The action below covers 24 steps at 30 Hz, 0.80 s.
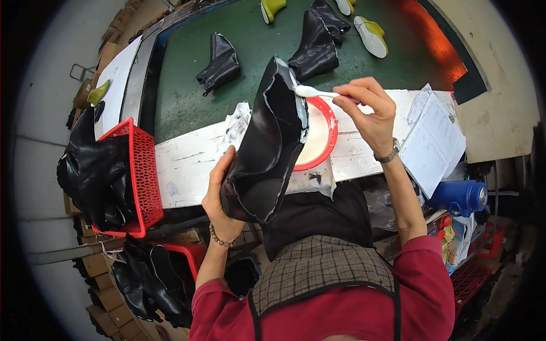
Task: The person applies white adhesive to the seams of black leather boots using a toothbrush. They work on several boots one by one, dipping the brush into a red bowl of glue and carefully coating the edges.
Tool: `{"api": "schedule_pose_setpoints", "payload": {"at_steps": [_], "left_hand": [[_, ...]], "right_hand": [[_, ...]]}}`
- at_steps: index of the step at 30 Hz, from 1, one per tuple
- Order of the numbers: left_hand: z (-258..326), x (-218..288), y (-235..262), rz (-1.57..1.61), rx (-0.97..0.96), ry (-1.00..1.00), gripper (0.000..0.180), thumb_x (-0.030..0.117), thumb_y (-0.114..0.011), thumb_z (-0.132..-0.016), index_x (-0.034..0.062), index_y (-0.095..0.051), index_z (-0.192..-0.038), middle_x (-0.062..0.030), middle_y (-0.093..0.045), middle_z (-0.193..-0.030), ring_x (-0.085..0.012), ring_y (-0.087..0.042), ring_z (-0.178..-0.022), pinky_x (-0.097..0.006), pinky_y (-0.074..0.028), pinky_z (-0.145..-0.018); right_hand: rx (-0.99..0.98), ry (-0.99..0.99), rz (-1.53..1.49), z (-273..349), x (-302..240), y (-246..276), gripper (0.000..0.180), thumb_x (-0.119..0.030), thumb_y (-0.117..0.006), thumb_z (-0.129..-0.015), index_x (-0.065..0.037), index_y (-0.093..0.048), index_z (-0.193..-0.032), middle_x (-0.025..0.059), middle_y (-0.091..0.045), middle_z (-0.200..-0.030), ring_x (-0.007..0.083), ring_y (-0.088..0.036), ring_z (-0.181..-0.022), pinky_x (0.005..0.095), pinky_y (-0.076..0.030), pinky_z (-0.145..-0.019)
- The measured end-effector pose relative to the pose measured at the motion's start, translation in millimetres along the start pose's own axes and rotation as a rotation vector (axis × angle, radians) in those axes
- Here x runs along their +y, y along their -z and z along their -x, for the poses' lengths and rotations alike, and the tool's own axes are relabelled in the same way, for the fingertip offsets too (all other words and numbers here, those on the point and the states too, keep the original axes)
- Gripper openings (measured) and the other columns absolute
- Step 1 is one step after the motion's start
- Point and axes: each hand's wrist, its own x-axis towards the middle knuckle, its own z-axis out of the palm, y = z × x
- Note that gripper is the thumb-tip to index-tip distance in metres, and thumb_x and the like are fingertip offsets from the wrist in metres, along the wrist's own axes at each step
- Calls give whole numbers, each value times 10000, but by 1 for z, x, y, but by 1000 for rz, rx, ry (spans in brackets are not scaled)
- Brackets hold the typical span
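My left hand (pixel 220 196) is closed around the lower side of a black leather boot upper (pixel 256 153), which is held tilted above the white bench. Pinched in the fingers of my right hand (pixel 371 111) is a white-handled brush (pixel 323 93). Its white-coated head touches the raw edge of the upper near the top, where a whitish film runs along the lining. Partly hidden behind the upper is a red-rimmed bowl (pixel 333 133) of creamy white liquid, probably glue.
Black boot uppers (pixel 219 62) and yellow-green shoe lasts (pixel 372 35) lie on the green conveyor belt (pixel 182 105). At left, a red basket (pixel 149 182) overflows with uppers. Papers (pixel 435 136) and a blue flask (pixel 458 197) are at right. An orange glow lights the belt's far right.
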Motion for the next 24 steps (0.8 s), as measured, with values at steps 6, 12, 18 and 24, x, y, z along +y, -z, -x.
{"api": "schedule_pose_setpoints", "payload": {"at_steps": [6, 12, 18, 24], "left_hand": [[-11, -10, -24, 114, 219, 64, 743, -18, -789, -826, -69, -445, -1482, -210, -547, -1483, -293, -577, -1329, -381, -442, -1118], [-16, -14, -28, 98, 158, 5, 760, 19, -821, -808, -67, -461, -1473, -210, -551, -1478, -291, -577, -1329, -382, -440, -1122], [-20, -13, -29, 146, 146, -21, 754, 23, -825, -807, -69, -471, -1466, -208, -549, -1480, -291, -566, -1341, -382, -430, -1131], [-40, -18, -44, 218, 351, -75, 714, 0, -777, -848, -83, -450, -1476, -217, -527, -1497, -302, -548, -1357, -385, -419, -1141]], "right_hand": [[-110, -92, -80, 42, -29, -7, 205, -18, -853, -777, -34, -792, -972, 63, -698, -900, 124, -653, -724, 246, -516, -616], [-122, -197, -86, 37, -26, -2, 110, -53, -819, -833, -35, -784, -936, 35, -694, -836, 65, -574, -645, 219, -403, -526], [17, -130, -11, -4, 2, 3, 170, -34, -804, -849, -29, -785, -1018, 34, -683, -902, 73, -573, -710, 225, -411, -582], [-141, -99, -121, 35, -37, -7, 221, 7, -838, -788, -21, -791, -1002, 65, -686, -905, 115, -642, -755, 234, -513, -657]]}}
